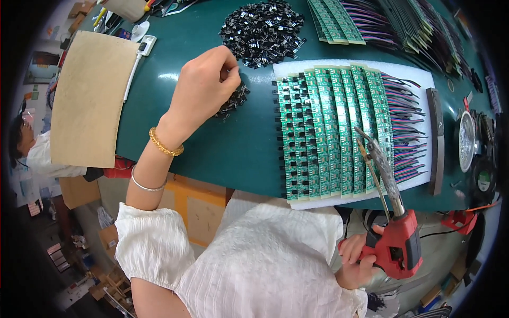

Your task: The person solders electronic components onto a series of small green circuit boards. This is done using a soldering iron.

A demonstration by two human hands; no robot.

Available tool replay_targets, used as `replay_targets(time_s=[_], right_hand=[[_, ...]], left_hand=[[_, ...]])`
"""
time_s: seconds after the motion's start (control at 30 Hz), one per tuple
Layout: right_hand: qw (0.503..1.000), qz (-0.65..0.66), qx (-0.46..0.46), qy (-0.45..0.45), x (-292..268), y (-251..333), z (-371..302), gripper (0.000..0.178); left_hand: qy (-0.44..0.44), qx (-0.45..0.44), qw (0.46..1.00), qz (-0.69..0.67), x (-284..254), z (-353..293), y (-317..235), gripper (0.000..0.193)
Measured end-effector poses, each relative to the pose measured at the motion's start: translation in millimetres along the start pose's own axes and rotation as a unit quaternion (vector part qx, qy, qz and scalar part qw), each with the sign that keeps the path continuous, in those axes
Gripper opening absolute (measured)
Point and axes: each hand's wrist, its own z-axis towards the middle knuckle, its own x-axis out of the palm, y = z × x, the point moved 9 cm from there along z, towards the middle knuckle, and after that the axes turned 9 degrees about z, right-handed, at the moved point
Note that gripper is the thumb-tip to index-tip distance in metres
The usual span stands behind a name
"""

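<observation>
My left hand (204,82) is closed in a pinch above the green table, between a large pile of small black three-legged components (262,32) and a smaller pile (236,102) partly covered by it. Whatever its fingertips hold is hidden. My right hand (360,262) grips a red soldering gun (401,246) by its handle at the table's near edge. The gun's long metal tip and a thin tube beside it reach over a row of green circuit boards (334,127). Black components sit along the leftmost boards, and coloured wires (407,132) trail from the right side.
The boards lie on a white foam pad (427,91), with a dark bar (436,140) along its right edge. More wired boards (339,24) are stacked at the back right. A metal dish (466,140) stands far right. At left are a tan panel (87,100) and another person (40,151).
</observation>
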Motion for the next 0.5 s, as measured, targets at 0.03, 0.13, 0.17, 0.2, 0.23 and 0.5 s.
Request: replay_targets(time_s=[0.03, 0.13, 0.17, 0.2, 0.23, 0.5], right_hand=[[1.0, -0.004, 0.02, 0.017, 5, -3, 2, 0.07], [0.999, -0.004, 0.036, 0.039, 14, -4, 5, 0.07], [0.999, -0.001, 0.031, 0.045, 16, -4, 6, 0.069], [0.999, -0.001, 0.031, 0.045, 15, -5, 5, 0.069], [0.999, 0.002, 0.023, 0.045, 13, -5, 5, 0.068], [0.999, 0.008, 0.012, 0.046, 12, -5, 4, 0.063]], left_hand=[[-0.001, 0.001, 1.0, -0.005, 0, 1, 1, 0.01], [-0.005, -0.001, 1.0, -0.012, -1, 5, 2, 0.007], [-0.005, -0.001, 1.0, -0.011, -2, 5, 2, 0.007], [0.0, 0.002, 1.0, -0.012, -1, 5, 1, 0.007], [0.006, 0.005, 1.0, -0.012, 0, 5, 0, 0.009], [-0.016, 0.122, 0.99, 0.076, 9, 10, -9, 0.006]])
